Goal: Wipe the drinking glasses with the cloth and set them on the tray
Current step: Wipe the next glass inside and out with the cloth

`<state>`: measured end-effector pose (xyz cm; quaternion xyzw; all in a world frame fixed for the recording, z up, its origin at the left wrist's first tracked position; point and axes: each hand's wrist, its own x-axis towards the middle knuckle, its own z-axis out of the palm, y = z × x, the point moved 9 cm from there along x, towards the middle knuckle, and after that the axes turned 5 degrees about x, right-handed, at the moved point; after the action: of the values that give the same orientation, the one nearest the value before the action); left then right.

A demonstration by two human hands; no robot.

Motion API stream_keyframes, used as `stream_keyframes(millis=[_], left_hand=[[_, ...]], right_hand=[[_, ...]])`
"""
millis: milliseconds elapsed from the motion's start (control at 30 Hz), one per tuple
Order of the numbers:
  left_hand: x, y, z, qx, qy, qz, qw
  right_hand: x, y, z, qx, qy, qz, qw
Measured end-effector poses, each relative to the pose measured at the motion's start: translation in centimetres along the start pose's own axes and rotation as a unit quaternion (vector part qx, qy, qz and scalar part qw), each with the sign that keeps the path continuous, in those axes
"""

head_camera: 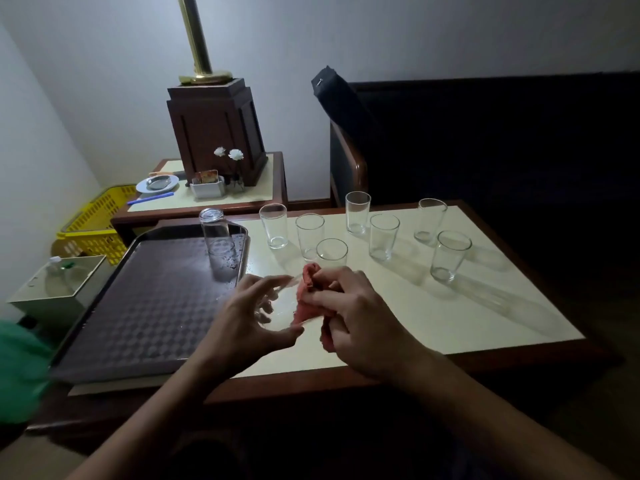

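L hand [242, 322] grips glass [280, 308], R hand [362, 318] holds red cloth [307, 289] against it, inverted glass [218, 244] on tray [138, 306]

Bare forearms [166, 403]; bare left hand [242, 317], right hand [360, 323].

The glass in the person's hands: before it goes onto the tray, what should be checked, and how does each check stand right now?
1. Left hand grips the glass: ok, its fingers curl round it.
2. Right hand holds the cloth: ok, the cloth is bunched at the glass's mouth.
3. Glass wiped dry: cannot tell, it is blurred.
4. Free room on the tray: ok, only one upturned glass stands on it, near its far right corner.
5. Tray surface dry: not ok, drops show beside the upturned glass.
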<state>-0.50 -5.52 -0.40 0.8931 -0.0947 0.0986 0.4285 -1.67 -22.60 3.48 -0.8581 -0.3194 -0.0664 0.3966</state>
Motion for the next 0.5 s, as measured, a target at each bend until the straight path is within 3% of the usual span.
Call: stream_keyframes(millis=[100, 200, 300, 400, 500], left_hand=[[-1.6, 0.6, -0.9, -0.056, -0.023, -0.034, 0.998], [-3.1, 2.0, -1.6, -0.122, -0.034, -0.064, 0.990], [-4.2, 4.8, -2.6, -0.162, -0.029, -0.049, 0.985], [-4.9, 7.2, -3.9, -0.155, -0.014, -0.038, 0.987], [-5.4, 8.2, -4.8, -0.157, 0.020, -0.041, 0.987]], right_hand=[[-1.1, 0.2, -0.8, 0.140, -0.049, 0.055, 0.987], [-2.1, -0.4, -4.2, 0.216, 0.042, 0.061, 0.974], [-2.9, 0.0, -6.4, 0.171, 0.093, 0.107, 0.975], [-3.8, 0.3, -6.1, 0.221, 0.055, 0.174, 0.958], [-4.6, -1.7, -7.0, 0.173, 0.100, 0.136, 0.970]])
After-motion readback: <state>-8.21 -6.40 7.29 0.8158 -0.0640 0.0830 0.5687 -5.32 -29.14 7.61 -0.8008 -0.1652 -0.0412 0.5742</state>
